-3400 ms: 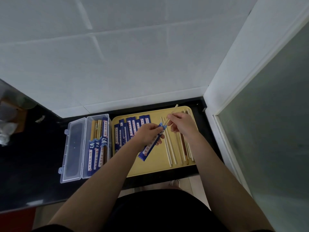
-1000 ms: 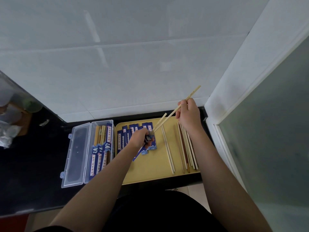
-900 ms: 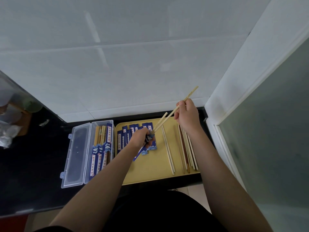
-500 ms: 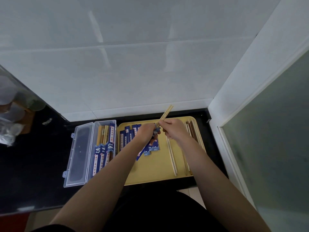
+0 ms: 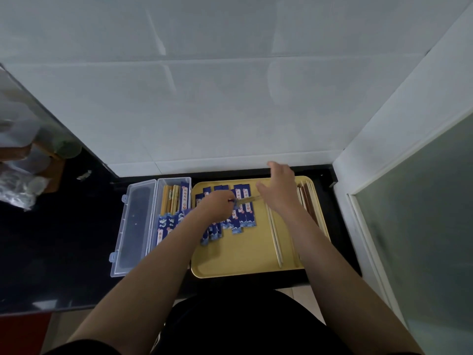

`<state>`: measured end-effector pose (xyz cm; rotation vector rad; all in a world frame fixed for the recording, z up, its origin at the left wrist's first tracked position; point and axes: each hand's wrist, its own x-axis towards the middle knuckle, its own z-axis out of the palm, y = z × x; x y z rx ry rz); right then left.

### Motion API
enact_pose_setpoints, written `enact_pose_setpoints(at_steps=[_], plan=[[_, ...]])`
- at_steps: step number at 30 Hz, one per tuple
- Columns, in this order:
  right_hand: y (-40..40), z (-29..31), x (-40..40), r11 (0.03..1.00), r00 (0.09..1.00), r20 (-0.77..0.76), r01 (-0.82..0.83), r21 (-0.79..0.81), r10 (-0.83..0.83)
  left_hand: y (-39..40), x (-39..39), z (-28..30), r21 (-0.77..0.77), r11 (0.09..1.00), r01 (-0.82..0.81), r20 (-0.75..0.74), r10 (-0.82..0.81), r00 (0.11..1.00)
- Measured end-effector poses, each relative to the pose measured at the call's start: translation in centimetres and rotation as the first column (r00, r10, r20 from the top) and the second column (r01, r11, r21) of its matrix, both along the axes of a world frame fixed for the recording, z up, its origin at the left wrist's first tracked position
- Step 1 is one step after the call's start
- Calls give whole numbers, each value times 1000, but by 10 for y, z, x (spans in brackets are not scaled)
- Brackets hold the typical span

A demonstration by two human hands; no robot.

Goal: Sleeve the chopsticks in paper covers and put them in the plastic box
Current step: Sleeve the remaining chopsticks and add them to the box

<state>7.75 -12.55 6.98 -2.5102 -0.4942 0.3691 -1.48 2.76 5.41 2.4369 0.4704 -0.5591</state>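
Observation:
On the yellow tray (image 5: 245,257) lie several blue paper covers (image 5: 244,203) and bare chopsticks (image 5: 275,239), with more chopsticks (image 5: 307,198) at its right rim. My left hand (image 5: 217,204) grips a sleeved pair of chopsticks (image 5: 249,200) whose pale ends stick out to the right. My right hand (image 5: 277,187) hovers open just right of those ends, holding nothing. The clear plastic box (image 5: 174,206) stands left of the tray, with sleeved pairs inside and its lid (image 5: 133,226) folded open.
The tray and box sit on a black counter (image 5: 64,239) against a white tiled wall. A white frame with frosted glass (image 5: 422,226) closes the right side. Blurred jars and a plastic bag (image 5: 18,190) stand at the far left.
The pair went into the blue cover held by my left hand. My right hand let go of the chopsticks and opened, moving off to the right. The sleeved pair now points sideways.

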Motion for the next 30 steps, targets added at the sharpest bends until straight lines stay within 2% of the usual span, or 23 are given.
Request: enact_pose_setpoints(at_steps=[1, 2, 4, 5, 7, 8, 9, 10, 11, 12, 13, 14, 15, 16, 17, 19, 22, 26, 30], plan=[[4, 1, -1, 984, 988, 59, -135, -116, 142, 4, -2, 0, 120, 990, 76, -1, -77, 997], [10, 1, -3, 950, 967, 14, -247, -190, 254, 6, -3, 1, 217, 967, 131, 3, -134, 991], [24, -2, -15, 893, 912, -209, -394, -216, 351, 9, -2, 3, 356, 911, 207, -4, -220, 975], [30, -6, -21, 885, 885, -298, -422, -196, 356, 9, -1, 3, 405, 884, 234, -15, -250, 968], [39, -14, -31, 922, 868, -403, -367, -125, 291, 13, -4, -1, 483, 847, 223, 8, -260, 966], [43, -18, -35, 945, 869, -426, -316, -89, 250, 17, -9, -5, 503, 849, 162, 78, -231, 970], [45, -21, -39, 962, 873, -438, -266, -54, 217, 20, -16, -10, 495, 868, 34, 218, -162, 962], [46, -23, -41, 976, 874, -449, -219, -20, 187, 23, -23, -13, 440, 886, -147, 393, -43, 919], [50, -24, -45, 985, 866, -473, -174, 20, 163, 28, -30, -18, 333, 880, -339, 544, 115, 831], [52, -25, -49, 991, 849, -510, -116, 73, 137, 32, -36, -19, 173, 851, -496, 612, 302, 731], [55, -24, -53, 989, 813, -571, -38, 143, 113, 36, -41, -18, -22, 798, -602, 567, 506, 650], [58, -23, -59, 976, 758, -644, 50, 214, 102, 41, -43, -18, -212, 711, -670, 419, 686, 595], [61, -22, -64, 955, 699, -708, 126, 267, 106, 45, -46, -18, -371, 606, -704, 226, 794, 565], [66, -22, -70, 938, 645, -754, 174, 300, 121, 48, -48, -19, -476, 519, -710, 80, 829, 553], [74, -23, -78, 933, 605, -784, 185, 308, 139, 53, -54, -21, -526, 475, -705, 13, 834, 552], [82, -25, -87, 948, 569, -806, 137, 287, 162, 57, -60, -27, -553, 449, -702, -11, 839, 545], [98, -32, -99, 975, 554, -820, 60, 215, 147, 71, -71, -34, -533, 469, -704, -19, 825, 565], [109, -45, -103, 985, 606, -791, 68, 159, 86, 100, -87, -36, -238, 692, -682, 42, 709, 704], [107, -60, -100, 982, 686, -727, 156, 110, -28, 119, -98, -46, -35, 793, -608, 9, 609, 793]])
